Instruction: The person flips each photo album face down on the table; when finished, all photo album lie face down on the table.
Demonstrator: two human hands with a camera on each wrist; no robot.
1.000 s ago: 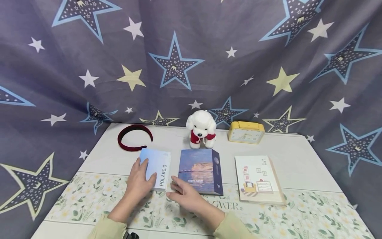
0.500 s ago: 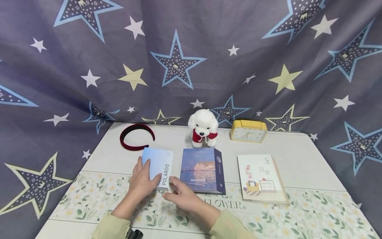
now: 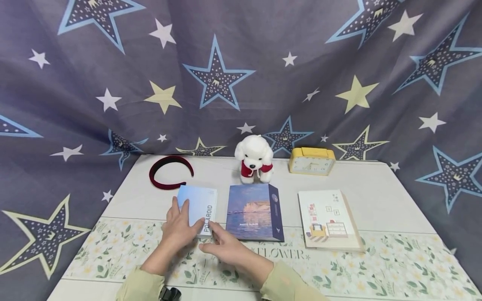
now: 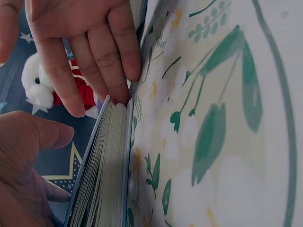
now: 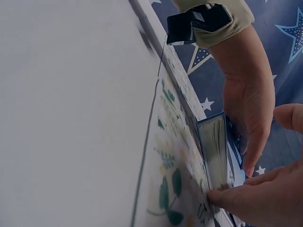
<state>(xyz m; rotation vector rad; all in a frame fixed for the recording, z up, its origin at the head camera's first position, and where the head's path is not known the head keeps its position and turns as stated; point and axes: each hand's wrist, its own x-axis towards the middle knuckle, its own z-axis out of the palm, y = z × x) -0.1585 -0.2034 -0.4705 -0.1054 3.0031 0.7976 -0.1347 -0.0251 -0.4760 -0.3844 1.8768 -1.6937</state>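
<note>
A light-blue photo album marked POLAROID lies flat on the table, left of centre. My left hand rests on its left side, with fingers spread along the cover and the thumb over the lower part. At the album's lower right edge is my right hand, its fingertips right at the side. The left wrist view shows the page edges, with the straight fingers of the right hand meeting the far corner. In the right wrist view, the left hand reaches down over the cover.
A dark-blue photo album lies close to the right, and a white illustrated book farther right. Behind stand a white plush dog and a yellow alarm clock. A dark-red headband lies at the back left. A star-patterned curtain hangs behind.
My right hand has moved left, from the gap between the two blue albums to the POLAROID album's lower right edge. The left hand stays on that album, which lies nearly where it was.
</note>
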